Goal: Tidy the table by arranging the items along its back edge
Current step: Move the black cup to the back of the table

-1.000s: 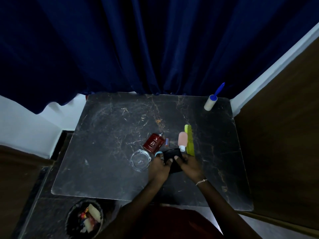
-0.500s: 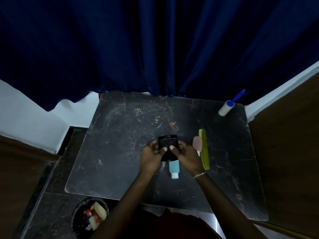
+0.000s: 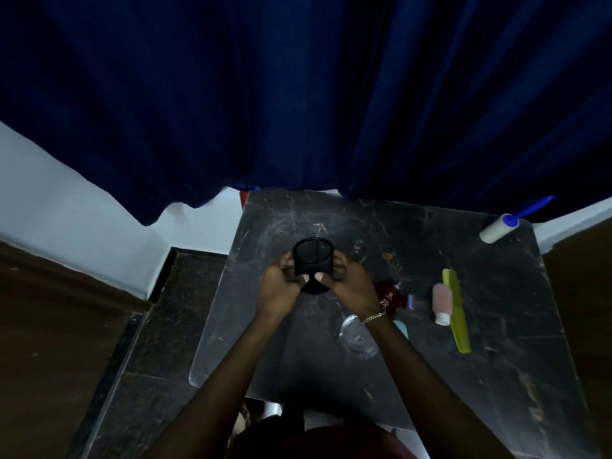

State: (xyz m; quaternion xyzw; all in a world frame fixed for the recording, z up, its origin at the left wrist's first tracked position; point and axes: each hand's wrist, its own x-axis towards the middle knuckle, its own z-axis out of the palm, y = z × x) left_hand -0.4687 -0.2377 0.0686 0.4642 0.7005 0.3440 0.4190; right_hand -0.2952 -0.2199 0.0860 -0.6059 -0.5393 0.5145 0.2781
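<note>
A black mesh cup [image 3: 313, 260] is held upright above the dark marble table [image 3: 496, 376], left of its middle. My left hand [image 3: 280, 286] grips its left side and my right hand [image 3: 349, 283] grips its right side, thumbs on the front. Partly behind my right wrist lie a red bottle [image 3: 390, 294], a clear glass dish [image 3: 356, 336] and a light blue bottle [image 3: 401, 327]. A pink bottle [image 3: 441, 303] and a green comb [image 3: 456, 309] lie further right. A lint roller [image 3: 500, 226] with a blue handle rests at the back right corner.
A dark blue curtain [image 3: 298, 94] hangs over the table's back edge. A white wall [image 3: 66, 210] and dark stone floor [image 3: 159, 326] are on the left. Wooden panelling [image 3: 583, 276] stands to the right.
Both hands have carried the black mesh cup from the table's middle toward the back left. My view has shifted left and upward with them.
</note>
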